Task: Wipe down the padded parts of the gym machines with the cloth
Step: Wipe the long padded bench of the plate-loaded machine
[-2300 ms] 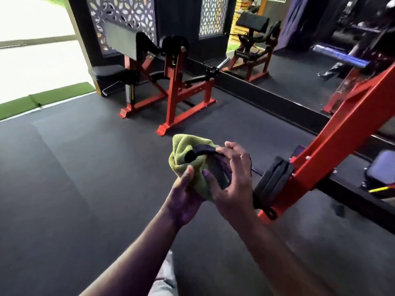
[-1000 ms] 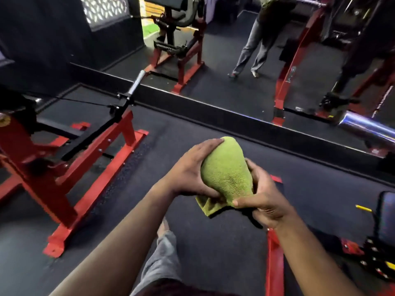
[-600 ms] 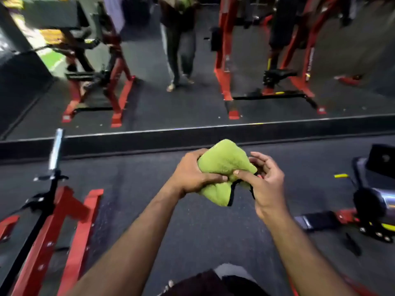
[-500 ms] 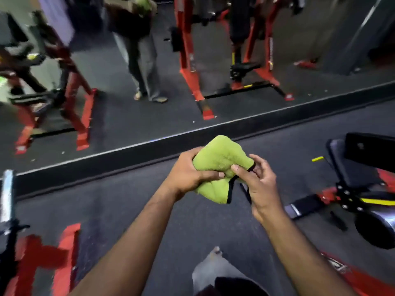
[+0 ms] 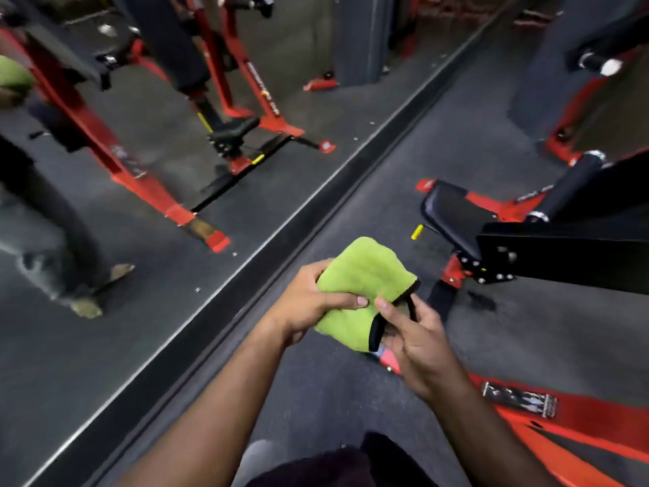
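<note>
A folded green cloth point(image 5: 361, 282) with a black edge is held in front of me over the dark floor. My left hand point(image 5: 312, 304) grips its left side, thumb pressed across the front. My right hand point(image 5: 414, 335) pinches the cloth's black edge at the lower right. A black padded seat point(image 5: 453, 212) on a red machine sits to the right, a little beyond my hands. A black roller pad point(image 5: 576, 184) slants up behind it.
A wall mirror point(image 5: 140, 170) fills the left half, its black base strip point(image 5: 267, 247) running diagonally. It reflects red machines and a person's legs. A red frame bar point(image 5: 562, 416) lies on the floor at lower right. A black plate point(image 5: 569, 254) juts in from the right.
The view has swung right, bringing the black seat and red machine closer. Both hands keep the cloth, and my right fingers have shifted onto its black edge.
</note>
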Demonstrator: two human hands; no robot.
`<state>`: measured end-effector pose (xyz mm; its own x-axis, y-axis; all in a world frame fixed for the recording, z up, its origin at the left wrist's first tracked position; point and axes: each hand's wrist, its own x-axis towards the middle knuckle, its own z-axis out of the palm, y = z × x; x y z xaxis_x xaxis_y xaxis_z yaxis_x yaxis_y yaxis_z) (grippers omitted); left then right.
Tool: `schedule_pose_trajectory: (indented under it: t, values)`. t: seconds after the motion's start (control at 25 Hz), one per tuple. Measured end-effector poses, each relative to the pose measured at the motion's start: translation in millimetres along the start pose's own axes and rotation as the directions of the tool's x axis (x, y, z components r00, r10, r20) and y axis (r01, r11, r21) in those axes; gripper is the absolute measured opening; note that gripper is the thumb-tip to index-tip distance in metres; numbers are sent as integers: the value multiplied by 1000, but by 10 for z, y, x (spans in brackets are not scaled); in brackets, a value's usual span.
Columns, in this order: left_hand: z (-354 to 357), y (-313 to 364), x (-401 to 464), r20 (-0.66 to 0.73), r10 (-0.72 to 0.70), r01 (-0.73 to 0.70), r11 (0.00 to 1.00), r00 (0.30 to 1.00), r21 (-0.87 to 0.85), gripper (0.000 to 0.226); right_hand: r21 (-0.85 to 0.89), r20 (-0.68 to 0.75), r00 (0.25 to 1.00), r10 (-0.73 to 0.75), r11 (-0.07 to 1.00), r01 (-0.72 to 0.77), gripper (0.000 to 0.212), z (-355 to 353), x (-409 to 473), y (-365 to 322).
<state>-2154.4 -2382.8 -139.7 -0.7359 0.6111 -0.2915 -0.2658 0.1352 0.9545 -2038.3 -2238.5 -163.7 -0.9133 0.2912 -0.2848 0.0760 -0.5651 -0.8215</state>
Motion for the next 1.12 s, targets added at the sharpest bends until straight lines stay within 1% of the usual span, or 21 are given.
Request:
schedule_pose_trajectory:
  t: [0.08, 0.16, 0.2, 0.28, 0.32, 0.36, 0.44, 0.48, 0.56, 0.64, 0.72, 0.76, 0.8, 0.84, 0.88, 0.92, 0.96, 1.0, 1.08, 1.12]
  values:
    - [-81, 119, 478, 100, -12, 12, 1000, 995, -4, 56, -41, -97, 992, -81, 996, 78, 58, 43, 289, -112]
    - [-196, 202, 1008, 200, -20, 19, 1000, 980, 10, 56, -42, -237, 960, -147, 989, 142, 50, 91, 679, -140]
    - [-265, 235, 1282, 242, -9, 8, 1000, 970, 7, 57, -10, -310, 936, -168, 985, 173, 48, 115, 919, -142]
    - [-424, 287, 1830, 312, 29, -16, 999, 950, -44, 63, 78, -453, 874, -179, 968, 239, 51, 201, 1473, -174]
    - [-502, 325, 2052, 312, 51, -27, 996, 949, -80, 65, 111, -519, 839, -162, 961, 254, 53, 287, 1728, -204]
    - [-577, 360, 2257, 282, 71, -41, 993, 957, -110, 66, 138, -574, 806, -146, 953, 270, 48, 384, 1977, -225]
    - [-719, 439, 2702, 207, 74, -45, 989, 976, -140, 70, 202, -684, 722, -104, 924, 324, 20, 615, 2492, -314]
    - [-766, 509, 2881, 182, 64, -36, 987, 981, -155, 74, 235, -719, 691, -80, 907, 349, 12, 723, 2723, -364]
    - [-797, 702, 3217, 189, 89, -55, 983, 978, -175, 81, 317, -764, 644, -31, 852, 417, 12, 874, 3136, -516]
    - [-722, 875, 3557, 218, 102, -68, 985, 971, -161, 80, 331, -812, 583, -14, 811, 482, 21, 890, 3424, -701]
    - [-566, 1005, 3867, 238, 150, -125, 985, 960, -118, 72, 235, -866, 496, -63, 823, 516, 20, 758, 3594, -860]
    - [-458, 1062, 4065, 254, 172, -155, 984, 952, -85, 67, 142, -905, 411, -104, 839, 525, 23, 655, 3709, -947]
    - [-342, 1105, 4273, 272, 194, -188, 981, 943, -47, 62, 22, -943, 296, -151, 860, 509, 31, 531, 3830, -1033]
    - [-217, 1160, 4490, 294, 215, -222, 975, 931, -10, 60, -119, -962, 167, -218, 880, 460, 41, 385, 3957, -1124]
    - [-88, 1228, 4700, 326, 238, -260, 965, 915, 24, 61, -256, -951, 63, -302, 888, 382, 47, 227, 4094, -1225]
    - [54, 1298, 4917, 374, 264, -306, 951, 889, 55, 61, -381, -918, -9, -396, 877, 293, 48, 66, 4240, -1340]
    - [212, 1362, 5146, 440, 293, -357, 932, 849, 67, 61, -475, -878, -54, -475, 853, 217, 50, -94, 4390, -1468]
    - [364, 1434, 5357, 506, 319, -400, 915, 802, 59, 61, -534, -845, -70, -530, 826, 181, 57, -231, 4529, -1595]
    - [731, 1595, 5823, 608, 313, -413, 910, 729, 26, 60, -594, -804, -70, -590, 793, 137, 80, -548, 4786, -1892]
    - [944, 1691, 6068, 652, 278, -370, 929, 706, 5, 59, -614, -789, -59, -611, 782, 108, 91, -731, 4910, -2043]
